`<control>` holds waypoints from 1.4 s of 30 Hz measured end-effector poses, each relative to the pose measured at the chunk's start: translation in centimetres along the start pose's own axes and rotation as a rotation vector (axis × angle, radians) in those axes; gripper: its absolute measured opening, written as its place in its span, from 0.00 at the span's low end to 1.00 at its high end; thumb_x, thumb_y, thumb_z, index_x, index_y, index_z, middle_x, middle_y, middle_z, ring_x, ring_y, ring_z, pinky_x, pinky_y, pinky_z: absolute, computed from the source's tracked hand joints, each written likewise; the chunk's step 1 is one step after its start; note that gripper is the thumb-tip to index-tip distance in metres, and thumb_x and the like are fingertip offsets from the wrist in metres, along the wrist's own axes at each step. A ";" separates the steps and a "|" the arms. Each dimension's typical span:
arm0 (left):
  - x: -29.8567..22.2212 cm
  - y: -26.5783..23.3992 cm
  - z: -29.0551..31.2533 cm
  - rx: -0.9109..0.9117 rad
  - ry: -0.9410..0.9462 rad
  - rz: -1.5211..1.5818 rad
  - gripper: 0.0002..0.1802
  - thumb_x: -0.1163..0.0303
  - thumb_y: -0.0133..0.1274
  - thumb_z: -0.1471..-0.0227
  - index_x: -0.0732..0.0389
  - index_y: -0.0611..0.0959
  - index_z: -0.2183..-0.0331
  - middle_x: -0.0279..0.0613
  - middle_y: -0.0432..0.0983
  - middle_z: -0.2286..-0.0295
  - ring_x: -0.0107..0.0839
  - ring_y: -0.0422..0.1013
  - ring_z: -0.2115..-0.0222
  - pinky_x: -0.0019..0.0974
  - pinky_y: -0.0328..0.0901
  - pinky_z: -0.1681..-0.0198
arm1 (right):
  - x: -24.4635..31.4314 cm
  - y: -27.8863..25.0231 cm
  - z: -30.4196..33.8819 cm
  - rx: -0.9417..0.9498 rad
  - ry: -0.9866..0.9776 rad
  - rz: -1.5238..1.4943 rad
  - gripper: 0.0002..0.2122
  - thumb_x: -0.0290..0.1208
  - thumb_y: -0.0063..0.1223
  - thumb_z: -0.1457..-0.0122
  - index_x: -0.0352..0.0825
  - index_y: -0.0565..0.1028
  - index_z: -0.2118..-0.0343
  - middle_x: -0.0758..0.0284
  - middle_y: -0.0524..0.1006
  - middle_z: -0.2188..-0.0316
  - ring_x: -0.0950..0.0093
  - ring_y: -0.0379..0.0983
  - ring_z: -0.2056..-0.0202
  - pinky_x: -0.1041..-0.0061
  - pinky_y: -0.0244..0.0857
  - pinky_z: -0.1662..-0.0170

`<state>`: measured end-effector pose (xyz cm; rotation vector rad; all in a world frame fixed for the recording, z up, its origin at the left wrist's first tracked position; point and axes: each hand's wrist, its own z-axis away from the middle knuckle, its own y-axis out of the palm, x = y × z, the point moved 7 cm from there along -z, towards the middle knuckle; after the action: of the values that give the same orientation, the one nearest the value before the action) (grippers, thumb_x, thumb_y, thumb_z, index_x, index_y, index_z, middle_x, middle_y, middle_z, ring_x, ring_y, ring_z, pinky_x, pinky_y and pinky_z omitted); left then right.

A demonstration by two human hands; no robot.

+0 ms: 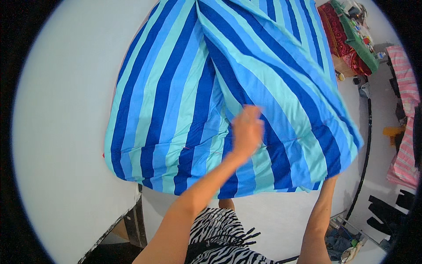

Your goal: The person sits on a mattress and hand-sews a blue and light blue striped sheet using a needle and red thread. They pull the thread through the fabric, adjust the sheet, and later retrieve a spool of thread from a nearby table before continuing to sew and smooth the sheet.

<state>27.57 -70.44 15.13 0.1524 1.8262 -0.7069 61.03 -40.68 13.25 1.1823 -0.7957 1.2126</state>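
A large bedsheet-like cloth (171, 101) with dark blue, light blue and mint stripes lies spread over the bed. Its right part forms a loose, raised fold (285, 101) that slants from the far middle to the near right corner. My left hand (248, 132) is over the middle of the cloth, beside that fold. Motion smears its fingers, so I cannot tell whether they grip the fabric. At the near right corner my right hand (332, 178) goes in under the cloth's edge. Only the wrist side shows, and the fingers are hidden.
White wall (61, 114) rises along the left. Red patterned fabric and a green cloth (358, 42) cover a cluttered stand at the far right. Pink striped fabric (403, 119) hangs on the right. A metal rack (358, 231) with clothes stands at the lower right.
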 end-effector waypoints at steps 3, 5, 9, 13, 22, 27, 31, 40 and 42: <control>16.2 -0.2 2.4 0.116 -0.253 -0.694 0.34 0.60 0.45 0.50 0.62 0.55 0.44 0.48 0.45 0.43 0.50 0.38 0.41 0.66 0.36 0.46 | -4.6 4.1 -0.9 0.318 0.338 -0.330 0.33 0.56 0.35 0.44 0.32 0.57 0.45 0.57 0.58 0.44 0.58 0.53 0.44 0.58 0.45 0.42; 22.6 -1.2 1.6 0.176 -0.196 -0.933 0.37 0.54 0.45 0.51 0.56 0.53 0.43 0.43 0.43 0.42 0.47 0.37 0.41 0.66 0.33 0.46 | -9.0 2.5 -2.7 0.245 0.462 -0.241 0.28 0.51 0.40 0.45 0.32 0.62 0.48 0.57 0.63 0.48 0.58 0.59 0.48 0.57 0.49 0.43; 26.8 -3.5 -0.9 0.580 -0.377 -0.952 0.36 0.52 0.43 0.49 0.44 0.51 0.42 0.26 0.36 0.40 0.37 0.35 0.40 0.73 0.33 0.49 | -14.5 -0.1 -2.6 0.242 0.654 -0.010 0.24 0.41 0.49 0.46 0.29 0.65 0.52 0.55 0.67 0.52 0.58 0.66 0.53 0.56 0.57 0.48; 27.6 -8.0 0.0 0.440 -0.376 -0.652 0.32 0.54 0.48 0.52 0.51 0.62 0.46 0.35 0.48 0.43 0.39 0.44 0.42 0.64 0.46 0.48 | -16.7 3.6 1.9 0.198 0.782 -0.070 0.23 0.42 0.46 0.45 0.28 0.64 0.51 0.56 0.68 0.52 0.58 0.66 0.53 0.55 0.58 0.48; 32.1 -29.6 31.3 -0.706 -1.403 -0.693 0.51 0.41 0.56 0.62 0.64 0.56 0.45 0.53 0.55 0.47 0.52 0.53 0.47 0.48 0.52 0.47 | -14.6 -3.1 -2.8 -0.004 0.577 -0.246 0.19 0.35 0.43 0.45 0.25 0.66 0.54 0.54 0.70 0.55 0.59 0.68 0.55 0.57 0.60 0.49; 35.2 -27.8 37.9 -1.065 -1.392 0.793 0.47 0.53 0.59 0.60 0.60 0.54 0.44 0.48 0.51 0.45 0.48 0.54 0.47 0.55 0.51 0.48 | -10.3 -1.8 -2.8 0.124 0.446 -0.269 0.21 0.39 0.43 0.44 0.27 0.66 0.53 0.54 0.69 0.54 0.60 0.67 0.55 0.59 0.60 0.49; 33.6 -27.0 35.5 -0.891 -1.465 0.670 0.40 0.65 0.57 0.56 0.60 0.56 0.45 0.46 0.52 0.46 0.44 0.56 0.49 0.52 0.56 0.52 | -6.9 3.8 -0.3 0.015 0.273 -0.058 0.20 0.37 0.44 0.44 0.28 0.67 0.53 0.55 0.70 0.55 0.61 0.69 0.57 0.62 0.63 0.52; 20.5 -33.7 24.6 -0.632 -0.720 1.329 0.33 0.55 0.44 0.47 0.59 0.56 0.44 0.48 0.55 0.47 0.42 0.55 0.48 0.44 0.55 0.49 | -14.1 34.1 53.3 1.580 -0.397 0.312 0.32 0.23 0.45 0.59 0.36 0.58 0.44 0.57 0.73 0.63 0.59 0.69 0.63 0.65 0.63 0.60; 19.0 -36.7 26.0 -0.703 -0.701 1.376 0.33 0.52 0.42 0.47 0.59 0.57 0.44 0.48 0.56 0.47 0.43 0.55 0.48 0.46 0.53 0.49 | -15.6 35.3 61.3 1.958 -0.203 0.388 0.37 0.19 0.44 0.60 0.43 0.52 0.41 0.57 0.73 0.65 0.58 0.70 0.66 0.64 0.63 0.65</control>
<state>25.87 -118.55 7.12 0.5297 0.8399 0.7705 31.05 -105.97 22.52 2.7442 0.4084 2.2504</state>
